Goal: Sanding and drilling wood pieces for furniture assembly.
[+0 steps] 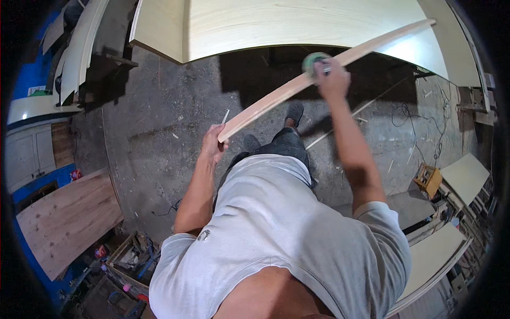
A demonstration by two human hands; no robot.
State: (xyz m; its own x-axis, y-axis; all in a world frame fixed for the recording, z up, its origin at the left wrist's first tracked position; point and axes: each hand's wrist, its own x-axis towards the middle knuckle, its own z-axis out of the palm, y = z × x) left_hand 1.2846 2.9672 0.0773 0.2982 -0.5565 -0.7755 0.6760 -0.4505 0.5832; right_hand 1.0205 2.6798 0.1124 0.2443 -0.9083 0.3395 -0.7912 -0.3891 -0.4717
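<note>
Item 1: wooden strip, long, narrow, pale. Location: slants from the left grip up past the front edge of the surface, crossing right of that edge's middle; far end over the surface's right part. I cannot tell from here whether that end bears flat.

Item 2: left grip. State: clamped on the strip's near end, out over the floor.

Item 3: right grip. State: clamped on a round green-edged tool, set at the strip's middle stretch, just short of the surface's front edge. Exact kind unclear to me; the contact with the wood is partly hidden.

Handling notes, my judgement: I would hold the near end firm and level so the unsupported stretch neither bows nor rolls. I would seat the far part squarely on the surface, lay the tool flat to the wood, press lightly and evenly, and travel along its length in steady strokes. Left fingers belong clear of the tool's path; a stray tilt could mark an edge.
</note>
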